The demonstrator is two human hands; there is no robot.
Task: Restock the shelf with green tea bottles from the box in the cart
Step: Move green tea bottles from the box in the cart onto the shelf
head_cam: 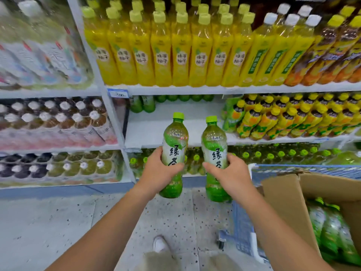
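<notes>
Each hand grips one upright green tea bottle — left hand (159, 173) on the left bottle (174, 151), right hand (228, 173) on the right bottle (214, 153).

Each hand grips an upright green tea bottle around its middle — the left hand (160, 171) holds the left bottle (174, 145), the right hand (227, 173) the right bottle (214, 151), side by side and apart, in front of the middle shelf (148, 132). A few green bottles (142, 103) stand at that shelf's back. Lower right, a cardboard box (289, 202) with more bottles sits in a blue cart (244, 231) — yellow bottles (162, 51) fill the shelf above.
</notes>
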